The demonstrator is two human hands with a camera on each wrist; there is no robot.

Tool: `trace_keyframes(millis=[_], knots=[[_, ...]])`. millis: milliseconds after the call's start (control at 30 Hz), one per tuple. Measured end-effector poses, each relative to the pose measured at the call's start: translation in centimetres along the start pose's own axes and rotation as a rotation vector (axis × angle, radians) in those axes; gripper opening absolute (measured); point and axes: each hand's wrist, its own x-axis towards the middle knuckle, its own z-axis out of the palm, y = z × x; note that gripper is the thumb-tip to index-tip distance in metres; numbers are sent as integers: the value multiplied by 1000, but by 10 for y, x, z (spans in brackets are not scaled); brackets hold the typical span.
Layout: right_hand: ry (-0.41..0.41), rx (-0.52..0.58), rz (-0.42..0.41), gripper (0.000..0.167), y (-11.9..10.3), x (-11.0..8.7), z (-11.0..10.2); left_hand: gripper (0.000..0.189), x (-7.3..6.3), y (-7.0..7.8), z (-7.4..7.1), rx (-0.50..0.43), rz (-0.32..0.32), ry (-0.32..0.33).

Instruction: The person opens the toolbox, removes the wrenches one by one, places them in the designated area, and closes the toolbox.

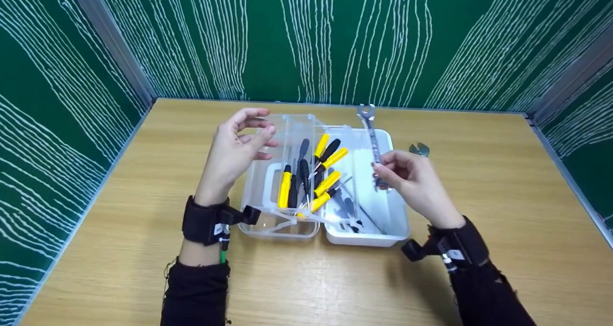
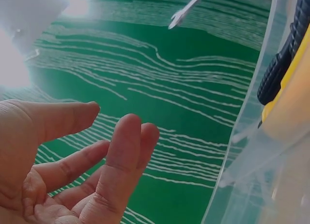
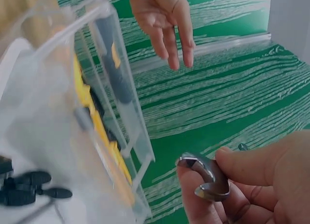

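Observation:
My right hand [image 1: 416,187] pinches a metal wrench [image 1: 371,134] near its lower end, and the open-ended head points up and away over the white box. In the right wrist view the near end of the wrench [image 3: 218,178] shows between thumb and fingers. My left hand [image 1: 234,149] is raised at the left of the toolbox, fingers loosely bent with nothing in them. Below and between the hands stands the open toolbox, with a white base [image 1: 392,228] and a clear fold-out tray [image 1: 254,199]. Several yellow and black screwdrivers [image 1: 285,189] lie in the tray.
Another wrench head [image 1: 420,149] lies on the wooden table [image 1: 498,173] beyond my right hand, its rest hidden. Dark tools and thin rods [image 1: 371,218] lie in the white base. Green panels [image 1: 268,39] with white lines enclose the table at the back and sides.

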Motion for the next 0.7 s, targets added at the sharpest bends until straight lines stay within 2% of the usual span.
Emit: trace_keyframes(millis=[300,500,700], knots=[[98,-106,16,25,39,-12,-30,39,3,-5,-6,-7,-34,-3],[127,-148,94,32,60,-14,-45,39,3,-6,-13,7,-67,13],[135,-168,177,37,78,-14,-59,39,3,-6,-17,13,-69,20]])
